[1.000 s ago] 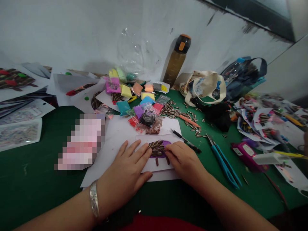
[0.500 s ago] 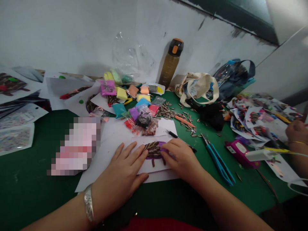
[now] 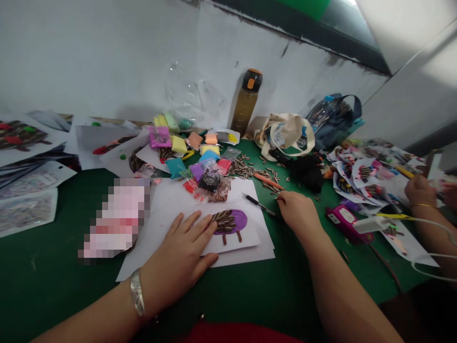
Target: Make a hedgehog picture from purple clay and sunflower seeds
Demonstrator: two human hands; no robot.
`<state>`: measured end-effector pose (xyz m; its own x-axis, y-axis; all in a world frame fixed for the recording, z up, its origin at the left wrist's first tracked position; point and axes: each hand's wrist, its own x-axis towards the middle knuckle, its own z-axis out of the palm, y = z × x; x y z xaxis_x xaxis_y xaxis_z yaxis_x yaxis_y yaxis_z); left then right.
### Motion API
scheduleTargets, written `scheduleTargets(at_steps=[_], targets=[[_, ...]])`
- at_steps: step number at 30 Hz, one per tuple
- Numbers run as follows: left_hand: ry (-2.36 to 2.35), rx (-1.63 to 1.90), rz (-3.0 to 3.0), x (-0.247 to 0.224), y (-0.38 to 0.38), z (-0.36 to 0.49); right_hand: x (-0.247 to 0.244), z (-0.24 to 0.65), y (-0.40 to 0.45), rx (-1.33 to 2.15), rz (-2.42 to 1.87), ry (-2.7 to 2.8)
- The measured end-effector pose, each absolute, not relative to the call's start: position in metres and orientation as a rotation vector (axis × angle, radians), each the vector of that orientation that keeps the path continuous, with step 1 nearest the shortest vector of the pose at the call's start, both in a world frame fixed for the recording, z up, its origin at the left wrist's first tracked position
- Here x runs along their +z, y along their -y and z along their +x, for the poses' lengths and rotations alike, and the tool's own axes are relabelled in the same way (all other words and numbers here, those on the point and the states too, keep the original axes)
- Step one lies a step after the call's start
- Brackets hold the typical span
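My left hand (image 3: 183, 252) lies flat with fingers spread on a small white sheet (image 3: 250, 240), its fingertips at the left end of a purple clay oval (image 3: 240, 220). Overlapping striped seeds (image 3: 224, 221) cover the oval's left part, and two brown clay legs (image 3: 239, 236) stick out below. To the right of the paper, my right hand (image 3: 298, 212) has its thumb and forefinger pinched together beside the scattered seeds (image 3: 246, 166); what they hold is too small to make out. A black pen (image 3: 255, 201) lies just left of it.
Colourful clay packets (image 3: 209, 178) sit behind the paper. Farther back are a bottle (image 3: 246, 102) and a cloth bag (image 3: 285, 133). A magenta device (image 3: 344, 221) is at right, near a person's hand (image 3: 421, 190). Pictures and bead packets (image 3: 26, 209) lie at left.
My right hand has moved right, off the purple oval and past the pen, over the blue cutter's earlier spot. My left hand stays on the sheet. The view has shifted slightly.
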<state>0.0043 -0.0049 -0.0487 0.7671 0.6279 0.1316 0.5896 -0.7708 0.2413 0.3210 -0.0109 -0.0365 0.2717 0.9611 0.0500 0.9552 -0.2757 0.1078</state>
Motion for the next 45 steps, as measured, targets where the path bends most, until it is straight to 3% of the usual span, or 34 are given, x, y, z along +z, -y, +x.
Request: scheduleTargets(at_steps=[21,25,28,32,45], targets=[[-1.026,0.241,2.801,-0.042,0.013,0.006,-0.033,0.304,0.027,0.297,2.678,-1.930],[-1.000,0.225,2.808,-0.041,0.013,0.006,-0.023,0.279,0.043,-0.146,2.816,-2.253],[-0.992,0.235,2.812,-0.042,0.012,0.006,-0.028,0.257,0.051,-0.573,2.627,-2.641],[-0.984,0.245,2.816,-0.043,0.011,0.006,-0.038,0.239,0.053,-0.824,2.514,-2.703],[-1.008,0.201,2.801,-0.045,0.010,0.007,-0.041,0.235,0.052,-0.811,2.294,-2.729]])
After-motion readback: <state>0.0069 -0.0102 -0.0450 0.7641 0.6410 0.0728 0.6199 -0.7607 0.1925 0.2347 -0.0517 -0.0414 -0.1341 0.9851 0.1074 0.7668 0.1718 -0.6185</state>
